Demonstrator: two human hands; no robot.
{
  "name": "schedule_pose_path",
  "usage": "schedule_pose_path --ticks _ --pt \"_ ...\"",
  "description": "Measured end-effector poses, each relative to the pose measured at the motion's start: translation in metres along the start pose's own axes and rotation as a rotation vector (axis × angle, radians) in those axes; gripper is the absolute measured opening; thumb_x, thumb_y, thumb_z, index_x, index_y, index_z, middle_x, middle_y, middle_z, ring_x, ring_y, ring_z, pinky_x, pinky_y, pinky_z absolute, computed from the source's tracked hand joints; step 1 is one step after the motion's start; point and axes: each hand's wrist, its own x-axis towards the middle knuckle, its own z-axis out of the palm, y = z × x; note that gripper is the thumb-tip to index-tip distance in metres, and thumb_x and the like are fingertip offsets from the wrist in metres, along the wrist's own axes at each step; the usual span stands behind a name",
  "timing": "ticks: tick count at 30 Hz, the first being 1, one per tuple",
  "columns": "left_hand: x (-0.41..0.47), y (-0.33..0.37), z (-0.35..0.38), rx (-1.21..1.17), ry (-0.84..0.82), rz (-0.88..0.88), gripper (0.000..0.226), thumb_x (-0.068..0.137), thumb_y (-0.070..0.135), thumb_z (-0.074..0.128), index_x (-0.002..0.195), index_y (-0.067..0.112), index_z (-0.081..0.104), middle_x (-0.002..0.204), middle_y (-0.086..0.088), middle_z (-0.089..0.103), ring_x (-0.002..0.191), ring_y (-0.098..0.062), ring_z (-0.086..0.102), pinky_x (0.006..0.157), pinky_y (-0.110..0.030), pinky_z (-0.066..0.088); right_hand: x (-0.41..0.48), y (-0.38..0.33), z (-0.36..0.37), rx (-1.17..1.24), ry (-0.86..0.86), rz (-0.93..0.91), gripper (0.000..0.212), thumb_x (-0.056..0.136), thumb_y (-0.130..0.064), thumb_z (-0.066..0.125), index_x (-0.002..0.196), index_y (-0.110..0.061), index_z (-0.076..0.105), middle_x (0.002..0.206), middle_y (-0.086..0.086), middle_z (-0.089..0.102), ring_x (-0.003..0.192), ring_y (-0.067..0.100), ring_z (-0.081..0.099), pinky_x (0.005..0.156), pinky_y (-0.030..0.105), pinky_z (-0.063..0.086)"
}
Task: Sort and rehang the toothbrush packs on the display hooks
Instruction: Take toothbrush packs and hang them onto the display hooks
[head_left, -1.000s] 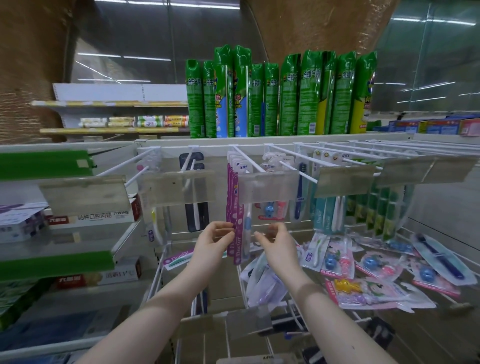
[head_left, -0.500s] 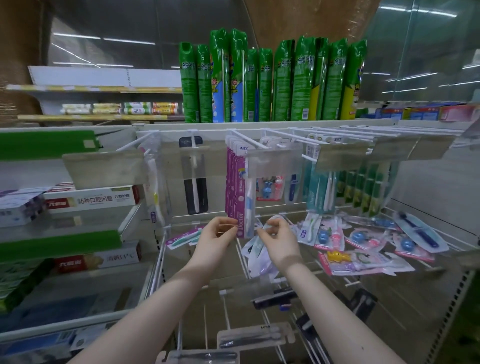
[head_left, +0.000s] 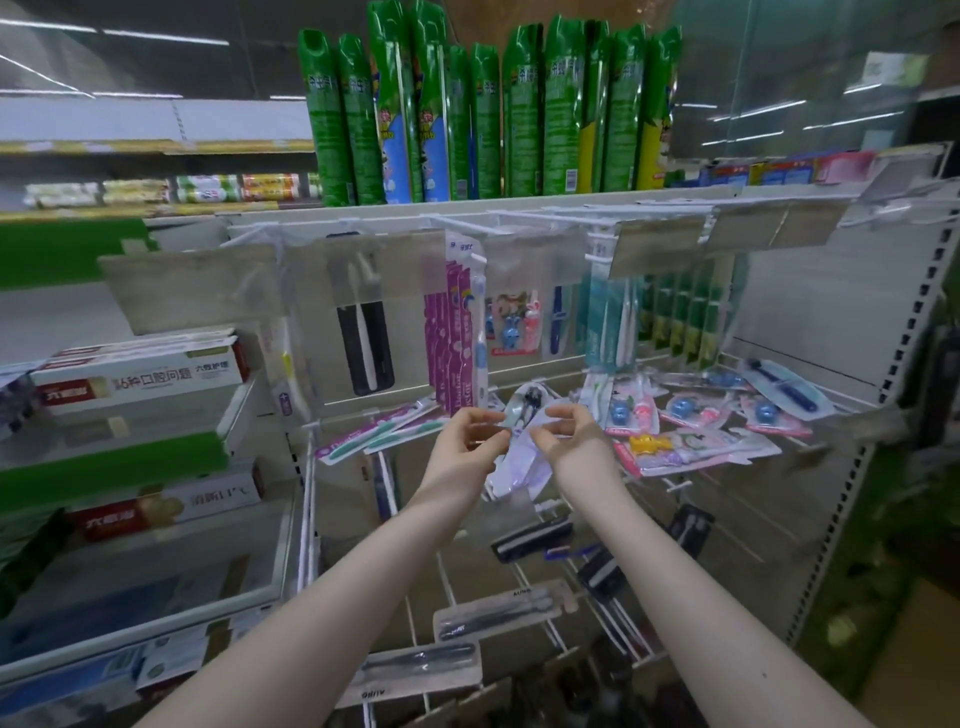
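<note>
Fingers (head_left: 491, 422) of the left hand (head_left: 465, 449) curl inward and pinch the left edge of a clear plastic toothbrush pack with a pale lilac backing (head_left: 521, 460). The right hand (head_left: 574, 441) pinches its right edge between thumb and bent fingertips, so the pack hangs between the two hands in front of the shelf bay. Motion blur makes it hard to say whether this is one pack or several held together.

Just above the hands a row of purple card toothbrush packs (head_left: 451, 338) hangs from a white wire display hook (head_left: 460, 228), their lower ends near the top of the held pack. Left of them hangs a black card pack with a white toothbrush (head_left: 366, 345). Right of them hang children's packs with blue and pink figures (head_left: 511, 327), then teal packs (head_left: 597, 322) and green packs (head_left: 675, 322). Clear plastic price-label flaps (head_left: 654, 244) hang at the hook tips and cover the upper parts of the hanging packs.

Behind the hands, loose packs lie flat on the white wire rack (head_left: 307, 483). Purple packs with teal brushes (head_left: 384, 431) lie to the left. To the right is a heap of pink and blue children's packs (head_left: 691, 447), with a long dark blue toothbrush pack (head_left: 787, 389) at the far edge. Below the forearms, grey packs with dark brushes (head_left: 496, 613) sit on lower hooks. Tall green spray cans (head_left: 524, 114) stand along the top shelf, and red and white toothpaste boxes (head_left: 140, 382) lie on the shelves to the left
</note>
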Motion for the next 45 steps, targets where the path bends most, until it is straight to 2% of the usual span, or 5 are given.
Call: schedule_pose_path --ticks 3,10,27,35,45 --pt "0.003 -0.001 0.01 0.012 -0.03 -0.022 0.01 0.092 0.013 0.058 0.099 0.019 0.057 0.104 -0.01 0.064 0.092 -0.022 0.061 0.078 -0.031 0.049 -0.003 0.003 -0.012 -0.006 0.026 -0.006 0.026 0.092 -0.017 0.056 0.117 -0.015 0.048 0.103 0.002 0.057 0.088 0.019 0.056 0.071 0.027 0.044" --pt "0.013 0.005 0.046 0.04 -0.052 -0.026 0.013 0.093 0.014 0.056 0.106 0.016 0.057 0.104 -0.006 0.064 0.095 -0.024 0.064 0.084 -0.033 0.049 0.012 0.017 -0.051 0.019 0.053 -0.021 0.019 0.094 -0.016 0.053 0.112 -0.015 0.048 0.085 -0.004 0.053 0.071 0.012 0.052 0.06 0.022 0.041" --pt "0.051 -0.019 0.153 0.252 0.086 -0.024 0.013 0.091 0.012 0.058 0.102 0.019 0.054 0.096 0.008 0.058 0.092 -0.007 0.055 0.073 -0.01 0.042 0.096 0.075 -0.157 0.053 0.063 0.08 0.019 0.092 -0.019 0.058 0.108 -0.015 0.048 0.103 0.002 0.053 0.057 0.014 0.049 0.048 0.025 0.039" --pt "0.044 -0.028 0.139 0.499 0.183 0.005 0.02 0.089 0.015 0.059 0.109 0.019 0.054 0.105 0.01 0.057 0.101 -0.007 0.053 0.083 -0.019 0.037 0.095 0.073 -0.132 0.089 -0.097 0.068 0.018 0.092 -0.016 0.058 0.109 -0.017 0.05 0.102 0.0 0.054 0.089 0.024 0.058 0.085 0.045 0.053" --pt "0.045 -0.045 0.067 0.921 0.185 -0.045 0.043 0.086 0.032 0.061 0.125 0.019 0.051 0.128 -0.003 0.051 0.119 -0.023 0.044 0.096 -0.039 0.04 0.077 0.061 -0.067 0.031 -0.297 0.114 0.028 0.093 -0.023 0.055 0.118 -0.017 0.045 0.093 -0.007 0.054 0.089 0.02 0.06 0.079 0.031 0.048"
